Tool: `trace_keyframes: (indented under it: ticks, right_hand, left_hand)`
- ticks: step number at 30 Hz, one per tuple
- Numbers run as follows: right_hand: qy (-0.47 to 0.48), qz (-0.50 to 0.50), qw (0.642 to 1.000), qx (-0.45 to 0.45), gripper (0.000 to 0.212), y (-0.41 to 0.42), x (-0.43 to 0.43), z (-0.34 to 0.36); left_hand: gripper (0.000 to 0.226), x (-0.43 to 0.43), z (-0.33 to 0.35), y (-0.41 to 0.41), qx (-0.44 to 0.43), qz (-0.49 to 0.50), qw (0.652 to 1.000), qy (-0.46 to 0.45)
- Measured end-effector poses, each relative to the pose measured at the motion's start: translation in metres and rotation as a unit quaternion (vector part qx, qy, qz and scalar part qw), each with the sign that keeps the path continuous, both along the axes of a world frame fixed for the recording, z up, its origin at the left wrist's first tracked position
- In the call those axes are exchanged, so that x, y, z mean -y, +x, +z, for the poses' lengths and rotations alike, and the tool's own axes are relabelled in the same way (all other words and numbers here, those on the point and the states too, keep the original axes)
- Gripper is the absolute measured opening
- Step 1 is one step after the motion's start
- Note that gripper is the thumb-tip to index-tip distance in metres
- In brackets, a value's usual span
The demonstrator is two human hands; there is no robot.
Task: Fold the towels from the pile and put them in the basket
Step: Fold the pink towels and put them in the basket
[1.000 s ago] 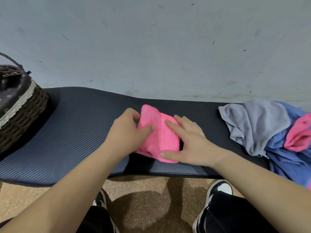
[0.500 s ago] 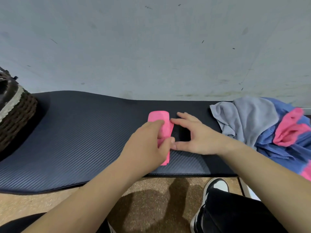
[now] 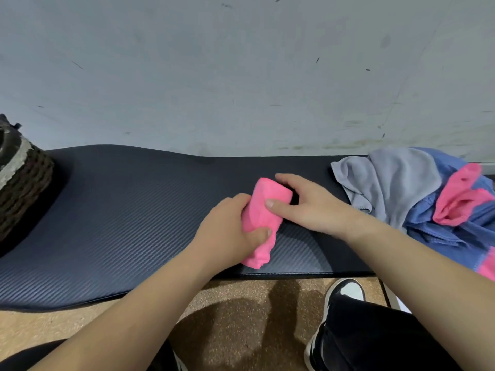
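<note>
The pink towel (image 3: 263,215) lies as a small, thick bundle on the worktop (image 3: 120,210), near the front edge and between the basket and the pile. The left hand (image 3: 227,231) grips its near half, thumb on top and fingers tucked beneath. The right hand (image 3: 308,207) holds the far end, thumb pressing the top face and fingers curled round the back.

The towel looks light, soft and limp, a fleecy cloth likely to spring open if released. The safest hold is probably across the stacked layers, pinching them all together near the middle rather than by one loose edge.

The basket (image 3: 24,178), dark wicker with a pale-trimmed lining, stands at the worktop's left end, well apart from the towel. Only its side shows, so I cannot tell what is inside. The pile (image 3: 401,188) of grey, blue and pink cloths sits crumpled at the right end.
</note>
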State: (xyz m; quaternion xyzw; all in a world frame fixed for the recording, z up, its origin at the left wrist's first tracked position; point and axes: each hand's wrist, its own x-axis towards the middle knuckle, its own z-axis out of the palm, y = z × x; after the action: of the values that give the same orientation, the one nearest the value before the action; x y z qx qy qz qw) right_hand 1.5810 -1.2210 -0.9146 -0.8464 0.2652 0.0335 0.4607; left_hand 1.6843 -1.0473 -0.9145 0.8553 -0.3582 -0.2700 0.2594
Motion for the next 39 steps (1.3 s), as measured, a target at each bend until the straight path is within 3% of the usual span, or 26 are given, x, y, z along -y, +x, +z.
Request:
trace_keyframes:
  ticks: [3,6,10,14,17,20,23,31,35,39]
  right_hand:
    - [0.154,-0.019,0.986,0.058,0.087,-0.004,0.008,0.0]
    - [0.255,0.004,0.964,0.082,0.071,-0.007,0.011,0.004]
    - [0.319,0.002,0.944,0.088,0.045,-0.002,0.004,0.01]
    - [0.355,-0.073,0.927,0.096,0.05,0.003,-0.003,0.018]
    - [0.395,-0.118,0.904,0.112,0.05,0.007,-0.015,0.025]
    - [0.44,-0.106,0.887,0.088,0.049,0.007,-0.033,0.036]
    - [0.468,-0.084,0.877,0.066,0.047,0.008,-0.058,0.046]
    - [0.426,-0.147,0.887,0.103,0.053,0.067,-0.147,0.063]
    - [0.381,-0.121,0.913,0.085,0.055,0.118,-0.19,0.077]
    - [0.274,-0.089,0.956,0.053,0.058,0.178,-0.223,0.09]
  left_hand:
    - [0.042,-0.001,0.008,0.009,-0.04,-0.02,0.997,-0.059]
    - [0.049,-0.007,0.022,0.021,-0.107,-0.03,0.988,-0.103]
    - [0.046,-0.019,0.034,0.031,-0.137,-0.016,0.981,-0.138]
    - [0.04,-0.031,0.031,0.042,-0.203,0.057,0.972,-0.103]
    - [0.053,-0.046,0.03,0.047,-0.349,0.125,0.917,-0.148]
    - [0.056,-0.063,0.043,0.05,-0.412,0.158,0.874,-0.203]
    - [0.042,-0.083,0.061,0.055,-0.384,0.188,0.875,-0.227]
    - [0.038,-0.169,0.093,0.086,-0.291,0.218,0.891,-0.27]
    - [0.029,-0.22,0.114,0.126,-0.236,0.272,0.888,-0.286]
    - [0.028,-0.262,0.134,0.188,-0.149,0.362,0.869,-0.304]
